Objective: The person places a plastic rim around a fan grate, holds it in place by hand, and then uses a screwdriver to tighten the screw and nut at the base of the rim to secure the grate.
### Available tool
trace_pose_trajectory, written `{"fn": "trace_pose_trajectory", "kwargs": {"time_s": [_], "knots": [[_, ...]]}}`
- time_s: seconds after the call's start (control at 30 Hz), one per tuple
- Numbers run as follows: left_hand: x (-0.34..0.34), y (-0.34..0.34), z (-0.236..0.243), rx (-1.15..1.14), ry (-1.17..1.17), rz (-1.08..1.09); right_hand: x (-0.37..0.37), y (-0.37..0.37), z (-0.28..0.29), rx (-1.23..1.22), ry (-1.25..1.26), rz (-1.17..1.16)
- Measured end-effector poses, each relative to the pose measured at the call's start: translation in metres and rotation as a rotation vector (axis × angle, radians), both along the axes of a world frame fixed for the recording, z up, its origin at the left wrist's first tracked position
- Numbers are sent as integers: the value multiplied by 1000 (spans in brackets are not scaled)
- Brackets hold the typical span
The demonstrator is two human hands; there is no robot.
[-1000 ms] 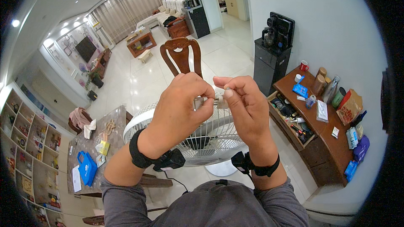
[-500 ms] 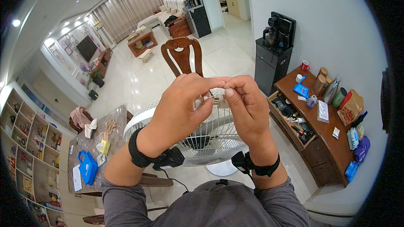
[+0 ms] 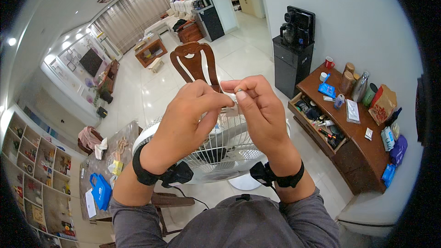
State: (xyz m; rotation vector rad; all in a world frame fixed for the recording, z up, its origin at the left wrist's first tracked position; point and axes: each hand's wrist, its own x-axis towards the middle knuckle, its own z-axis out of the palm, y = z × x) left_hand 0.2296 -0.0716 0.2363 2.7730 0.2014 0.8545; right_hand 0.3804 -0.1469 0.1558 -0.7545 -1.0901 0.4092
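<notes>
Both hands are raised close together over a white electric fan [image 3: 235,149] with a wire guard. My right hand [image 3: 262,115] is closed, thumb against index finger. A tiny greyish bit shows at the thumb tip, too small to name. My left hand [image 3: 183,118] is closed too, thumb and fingers bent together beside the right fingertips. Whatever it holds, if anything, is hidden. Below the fingertips a pale part at the top of the fan is mostly covered by the hands. The fan's white round base [image 3: 244,182] stands on the floor.
A carved wooden chair [image 3: 195,62] stands beyond the fan. At right, a brown cabinet [image 3: 340,110] has an open drawer [image 3: 321,131] full of small items. A black drinks machine [image 3: 298,30] stands behind it. A grey table at left bears a blue bag [image 3: 101,190].
My fingertips have drawn slightly apart, and both hands have shifted a little left. The room has shifted slightly in view.
</notes>
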Motion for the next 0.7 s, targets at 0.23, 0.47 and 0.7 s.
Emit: {"fn": "trace_pose_trajectory", "kwargs": {"time_s": [0.23, 0.47, 0.7], "knots": [[0, -5, 1, -33, 27, 65, 4, -18, 15, -34, -20, -20], [1, -10, 4, -56, 59, 103, 16, -22, 1, 125, -334, -399], [6, -16, 2, -43, 54, 99, 9, -22, -15, 96, -316, -479]]}}
